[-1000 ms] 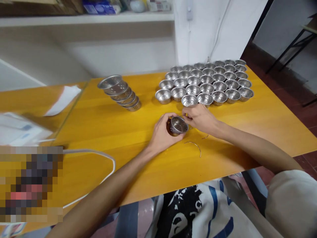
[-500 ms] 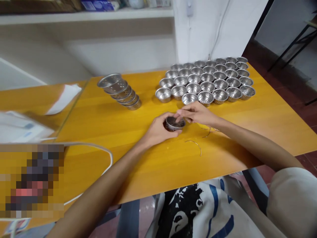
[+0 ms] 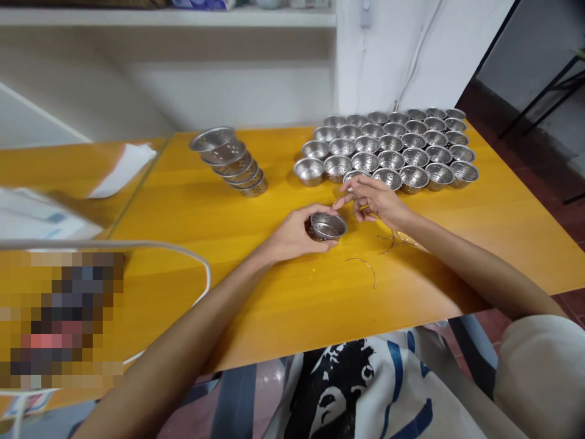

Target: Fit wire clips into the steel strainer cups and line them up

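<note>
My left hand is wrapped around a small perforated metal cup, which it keeps just over the yellow table with the open top facing up. Up and to the right of the cup is my right hand, its fingertips pinched at a thin curved copper-coloured wire by the rim. The wire is small and partly hidden by the fingers. Below my right hand several thin wires lie together on the table, and one curved wire lies apart, closer to me.
Rows of similar perforated cups stand at the back right of the table. A leaning stack of nested cups is at the back left. White papers and a white cable lie on the left. Behind is a shelf.
My right hand has drawn its fingers out of the cup and moved up and right, so the cup's inside shows more. The camera view has shifted slightly.
</note>
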